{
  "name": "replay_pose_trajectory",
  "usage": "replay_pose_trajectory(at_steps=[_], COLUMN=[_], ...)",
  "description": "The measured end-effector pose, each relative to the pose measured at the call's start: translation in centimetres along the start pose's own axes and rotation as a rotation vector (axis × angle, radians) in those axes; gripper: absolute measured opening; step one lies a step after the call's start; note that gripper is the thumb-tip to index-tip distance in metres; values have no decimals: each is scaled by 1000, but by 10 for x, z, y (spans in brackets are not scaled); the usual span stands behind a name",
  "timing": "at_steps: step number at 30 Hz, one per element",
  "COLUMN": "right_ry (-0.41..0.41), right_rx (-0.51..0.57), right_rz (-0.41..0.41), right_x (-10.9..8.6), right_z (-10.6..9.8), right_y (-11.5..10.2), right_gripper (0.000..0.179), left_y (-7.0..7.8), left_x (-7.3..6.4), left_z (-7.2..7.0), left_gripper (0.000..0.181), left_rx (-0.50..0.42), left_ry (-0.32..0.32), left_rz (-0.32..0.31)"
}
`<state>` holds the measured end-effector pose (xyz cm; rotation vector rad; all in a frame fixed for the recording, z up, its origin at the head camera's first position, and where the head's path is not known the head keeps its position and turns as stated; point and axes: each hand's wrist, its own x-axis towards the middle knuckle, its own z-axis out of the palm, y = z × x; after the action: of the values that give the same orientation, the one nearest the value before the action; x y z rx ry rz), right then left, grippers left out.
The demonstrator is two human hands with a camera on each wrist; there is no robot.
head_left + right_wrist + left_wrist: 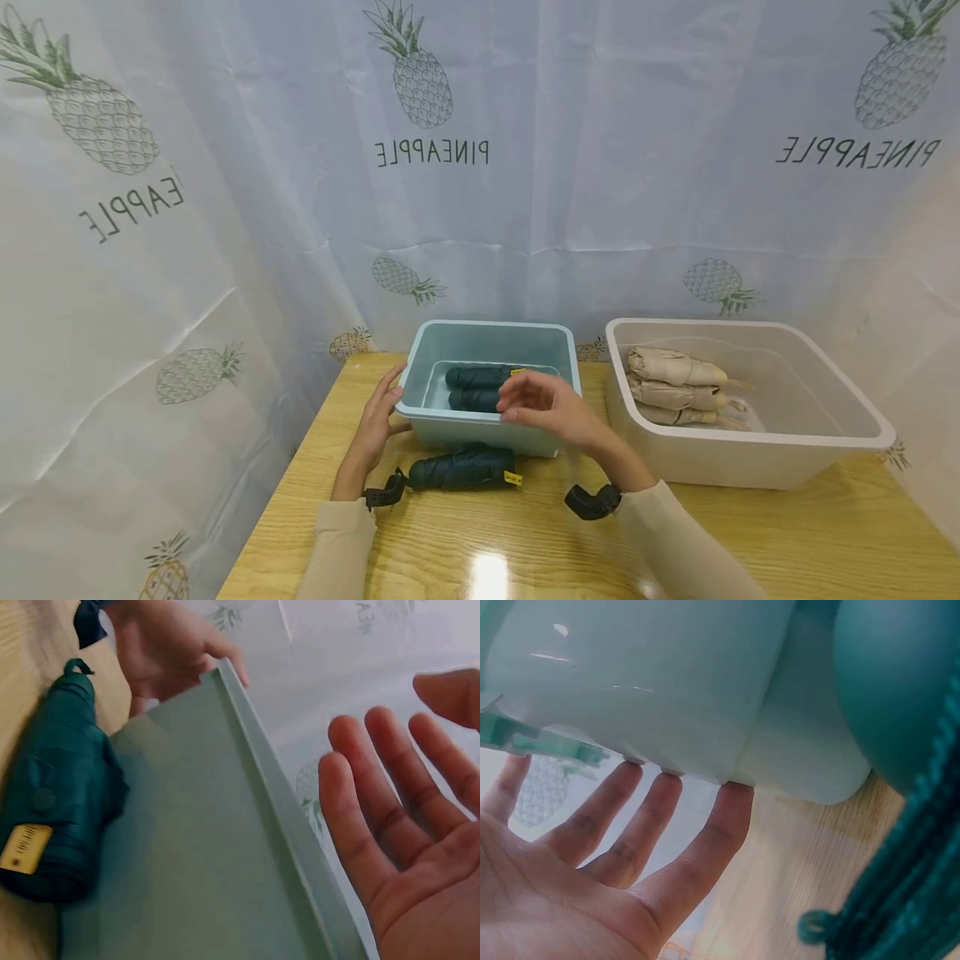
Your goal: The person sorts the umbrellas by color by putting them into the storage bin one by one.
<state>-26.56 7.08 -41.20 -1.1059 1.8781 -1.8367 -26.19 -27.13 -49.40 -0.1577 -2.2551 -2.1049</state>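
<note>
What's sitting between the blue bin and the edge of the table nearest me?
A folded dark green umbrella with a yellow tag lies on the wooden table, right in front of the blue bin; the head view shows it.

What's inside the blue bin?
Two dark green folded umbrellas lie side by side in the blue bin. The right hand hovers in front, hiding their right ends.

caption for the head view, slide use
Left hand steadies teal bin; open right hand hovers above it; folded green umbrella lies in front.
</note>
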Motion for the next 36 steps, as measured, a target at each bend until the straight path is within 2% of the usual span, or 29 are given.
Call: replay_pose_trajectory(at_steps=[4, 7, 13, 15, 19, 28, 36], right_ry=[-106, -147, -127, -125, -118, -5, 53], right_rx=[-70, -211, -626, -726, -854, -923, -838], right_rz=[-60, -34, 56, 87, 134, 180, 309], right_x=[-16, -27, -41, -43, -46, -47, -46], right_z=[14, 23, 40, 46, 57, 70, 76], right_y=[8, 16, 32, 39, 49, 59, 66], right_gripper=[30, 30, 42, 46, 55, 58, 62], left_y=[0, 0, 1, 1, 1, -1, -1], left_x=[0, 1, 0, 0, 0, 1, 1], left_z=[0, 1, 1, 1, 1, 0, 0], left_gripper=[51, 50, 51, 51, 51, 53, 51], left_rx=[1, -3, -8, -9, -6, -9, -10], left_ry=[-7, -11, -15, -13, -10, -10, -13], left_rz=[5, 6, 13, 12, 9, 11, 17])
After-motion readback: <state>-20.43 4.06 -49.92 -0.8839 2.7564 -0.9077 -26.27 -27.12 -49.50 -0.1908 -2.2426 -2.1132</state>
